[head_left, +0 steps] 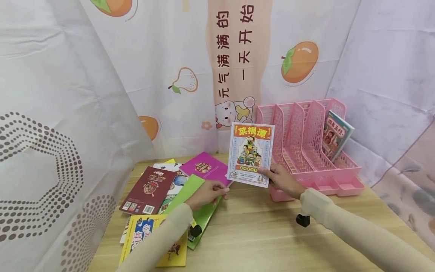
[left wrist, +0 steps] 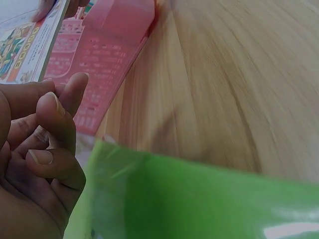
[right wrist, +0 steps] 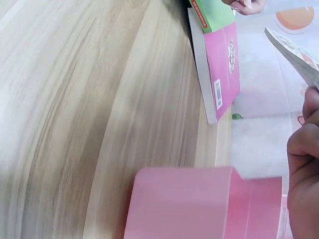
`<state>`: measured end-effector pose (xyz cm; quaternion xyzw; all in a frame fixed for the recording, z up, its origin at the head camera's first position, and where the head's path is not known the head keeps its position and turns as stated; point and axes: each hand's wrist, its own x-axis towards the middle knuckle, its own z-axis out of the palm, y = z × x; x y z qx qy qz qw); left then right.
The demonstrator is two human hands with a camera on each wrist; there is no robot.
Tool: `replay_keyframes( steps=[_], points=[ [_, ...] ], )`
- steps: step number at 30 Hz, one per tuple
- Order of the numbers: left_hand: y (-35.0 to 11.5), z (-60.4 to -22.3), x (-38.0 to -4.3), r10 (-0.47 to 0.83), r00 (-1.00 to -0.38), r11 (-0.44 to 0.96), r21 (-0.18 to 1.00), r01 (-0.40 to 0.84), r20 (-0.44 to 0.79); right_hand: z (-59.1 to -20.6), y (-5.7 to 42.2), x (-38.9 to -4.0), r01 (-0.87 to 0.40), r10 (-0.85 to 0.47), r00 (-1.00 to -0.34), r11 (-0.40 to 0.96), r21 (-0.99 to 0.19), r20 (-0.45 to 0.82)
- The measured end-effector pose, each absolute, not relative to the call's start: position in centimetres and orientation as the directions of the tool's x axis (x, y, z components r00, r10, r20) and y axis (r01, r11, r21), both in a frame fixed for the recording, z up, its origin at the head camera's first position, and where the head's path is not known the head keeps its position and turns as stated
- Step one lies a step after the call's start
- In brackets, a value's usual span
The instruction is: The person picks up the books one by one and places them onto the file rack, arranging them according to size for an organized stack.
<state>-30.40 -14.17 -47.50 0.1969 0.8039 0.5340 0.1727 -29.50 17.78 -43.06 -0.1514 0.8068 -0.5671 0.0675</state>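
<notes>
A light blue book point(head_left: 250, 155) with an orange title panel and cartoon children is raised upright in front of the pink file rack point(head_left: 326, 173). My right hand point(head_left: 283, 179) grips it at its lower right corner, thumb across the cover. In the right wrist view, the book point(right wrist: 299, 57) appears edge-on above the curled fingers. My left hand point(head_left: 209, 193) hovers over the green book point(head_left: 204, 215), its fingers point(left wrist: 55, 112) loosely curled around nothing. Beneath and behind that hand lie the green book and a magenta book point(head_left: 205, 166).
More books spread over the table's left side, including a maroon book point(head_left: 149, 190) and a yellow book point(head_left: 176, 260). One book point(head_left: 336, 136) leans in the rack's rightmost slot. Printed curtains point(head_left: 190, 124) hang behind the wooden table point(head_left: 251, 234).
</notes>
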Motion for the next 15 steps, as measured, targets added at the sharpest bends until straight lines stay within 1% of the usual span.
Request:
replay_keyframes(
  steps=[8,12,15],
  points=[
    [-10.0,-47.3,-30.8,0.485,-0.872,0.311,0.944,0.111,-0.058,-42.5,19.3,-29.2,-0.18,-0.263,-0.959,0.275,-0.944,0.106],
    [-8.2,-47.7,-30.7,0.502,-0.862,0.302,0.948,0.104,-0.065,-42.6,19.8,-29.0,-0.193,-0.256,-0.959,0.266,-0.944,0.124],
    [-6.8,-47.9,-30.7,0.529,-0.847,0.314,0.94,0.135,-0.054,-42.7,20.5,-28.7,-0.198,-0.231,-0.963,0.256,-0.946,0.139]
  ],
)
